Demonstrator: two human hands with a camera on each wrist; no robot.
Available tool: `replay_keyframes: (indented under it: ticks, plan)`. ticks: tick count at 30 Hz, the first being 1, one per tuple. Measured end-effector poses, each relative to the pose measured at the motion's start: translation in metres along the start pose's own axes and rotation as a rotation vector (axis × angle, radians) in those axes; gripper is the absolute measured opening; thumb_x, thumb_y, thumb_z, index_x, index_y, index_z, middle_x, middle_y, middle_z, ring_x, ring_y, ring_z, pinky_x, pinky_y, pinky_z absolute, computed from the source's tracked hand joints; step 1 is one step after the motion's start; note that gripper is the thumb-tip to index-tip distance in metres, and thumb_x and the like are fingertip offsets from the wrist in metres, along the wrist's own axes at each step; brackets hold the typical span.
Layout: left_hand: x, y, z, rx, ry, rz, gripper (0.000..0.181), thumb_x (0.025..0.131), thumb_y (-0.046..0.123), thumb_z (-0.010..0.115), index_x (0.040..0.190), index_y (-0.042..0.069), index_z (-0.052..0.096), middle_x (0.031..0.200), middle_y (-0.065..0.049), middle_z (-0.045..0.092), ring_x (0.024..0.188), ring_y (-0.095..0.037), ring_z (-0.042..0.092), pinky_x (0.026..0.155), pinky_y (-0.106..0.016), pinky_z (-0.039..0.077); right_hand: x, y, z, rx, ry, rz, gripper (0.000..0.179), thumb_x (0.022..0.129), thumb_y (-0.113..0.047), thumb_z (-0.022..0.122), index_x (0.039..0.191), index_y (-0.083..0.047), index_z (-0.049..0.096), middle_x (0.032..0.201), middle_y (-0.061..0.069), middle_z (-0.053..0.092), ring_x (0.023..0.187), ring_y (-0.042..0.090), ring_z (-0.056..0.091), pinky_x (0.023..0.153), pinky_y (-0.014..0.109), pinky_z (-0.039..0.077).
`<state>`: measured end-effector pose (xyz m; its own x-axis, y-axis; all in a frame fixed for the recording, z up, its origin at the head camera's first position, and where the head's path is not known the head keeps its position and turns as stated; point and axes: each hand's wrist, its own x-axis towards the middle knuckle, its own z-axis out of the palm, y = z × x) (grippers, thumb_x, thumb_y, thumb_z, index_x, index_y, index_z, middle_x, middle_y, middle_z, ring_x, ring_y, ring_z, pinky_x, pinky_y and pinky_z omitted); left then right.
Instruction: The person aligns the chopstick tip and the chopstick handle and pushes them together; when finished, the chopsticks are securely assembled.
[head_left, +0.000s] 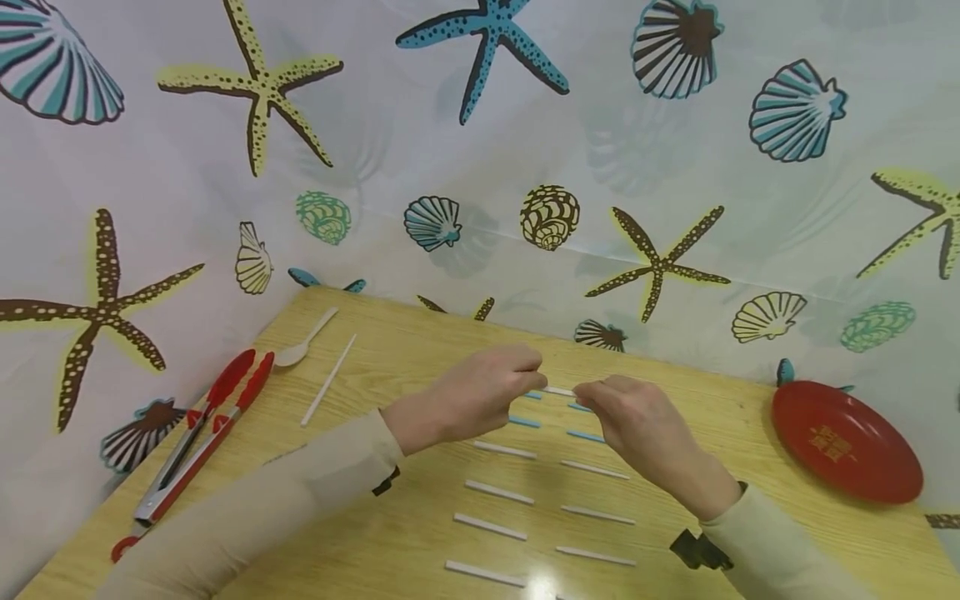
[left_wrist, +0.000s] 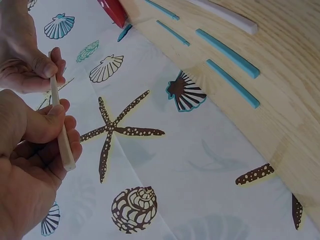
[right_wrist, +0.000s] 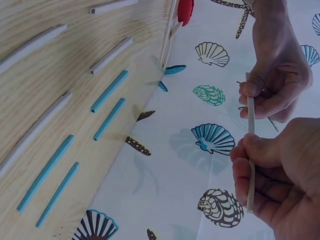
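My left hand (head_left: 476,396) and right hand (head_left: 643,421) both pinch one slim white chopstick (head_left: 558,391), thumbs pressed along it. In the left wrist view the chopstick's (left_wrist: 61,132) thick square end points toward the camera, past the left fingers. The right hand (right_wrist: 280,175) grips the narrower part in the right wrist view. Below the hands on the table lie short blue stick pieces (head_left: 524,422), thick ones on the left and thin ones on the right. Several short white stick pieces (head_left: 498,492) continue in two columns toward me.
On the left are red-and-silver tongs (head_left: 202,433), a white spoon (head_left: 303,342) and a long white chopstick (head_left: 328,380). A red oval plate (head_left: 847,442) leans against the patterned cloth (head_left: 465,275) at the right. This cloth hangs behind the wooden table (head_left: 405,533).
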<state>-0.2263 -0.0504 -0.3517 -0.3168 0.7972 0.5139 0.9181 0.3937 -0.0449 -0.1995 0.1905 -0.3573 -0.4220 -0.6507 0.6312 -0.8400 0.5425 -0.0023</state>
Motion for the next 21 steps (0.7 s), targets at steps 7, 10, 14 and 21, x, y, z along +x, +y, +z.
replay_keyframes:
  ticks: [7, 10, 14, 21]
  plan:
    - [-0.003, 0.003, 0.0, -0.037, -0.051, -0.081, 0.026, 0.084, -0.018, 0.065, 0.099, 0.002, 0.074, 0.08, -0.002, 0.05, 0.07, -0.012, 0.048, 0.064, -0.019, 0.045, 0.002, 0.002, 0.0, -0.104, -0.054, -0.039, 0.011, 0.082, 0.006, 0.076, 0.09, -0.001, 0.072, 0.078, 0.006, 0.068, 0.066, 0.017, 0.065, 0.056, 0.028, 0.055]
    - [-0.003, 0.007, -0.003, -0.032, -0.112, -0.151, 0.015, 0.09, -0.007, 0.067, 0.099, 0.004, 0.073, 0.081, -0.002, 0.053, 0.071, -0.011, 0.054, 0.065, -0.018, 0.048, 0.006, 0.002, -0.002, -0.179, -0.102, -0.052, 0.02, 0.077, 0.008, 0.079, 0.09, -0.004, 0.07, 0.08, 0.005, 0.067, 0.07, 0.018, 0.064, 0.059, 0.029, 0.054]
    - [-0.002, 0.014, -0.007, 0.051, -0.2, -0.223, 0.003, 0.093, 0.004, 0.069, 0.092, 0.007, 0.069, 0.078, -0.001, 0.051, 0.064, -0.011, 0.05, 0.058, -0.018, 0.045, 0.011, 0.001, -0.003, -0.241, -0.173, -0.057, 0.024, 0.078, 0.011, 0.077, 0.093, -0.006, 0.07, 0.085, 0.004, 0.067, 0.077, 0.02, 0.064, 0.064, 0.03, 0.054]
    - [0.001, 0.018, -0.01, 0.081, -0.262, -0.292, 0.009, 0.089, 0.006, 0.074, 0.085, 0.008, 0.066, 0.075, -0.002, 0.05, 0.064, -0.013, 0.052, 0.055, -0.018, 0.043, 0.019, 0.001, -0.001, -0.253, -0.167, -0.087, 0.023, 0.079, 0.013, 0.074, 0.088, -0.007, 0.07, 0.077, 0.002, 0.063, 0.069, 0.017, 0.061, 0.06, 0.027, 0.051]
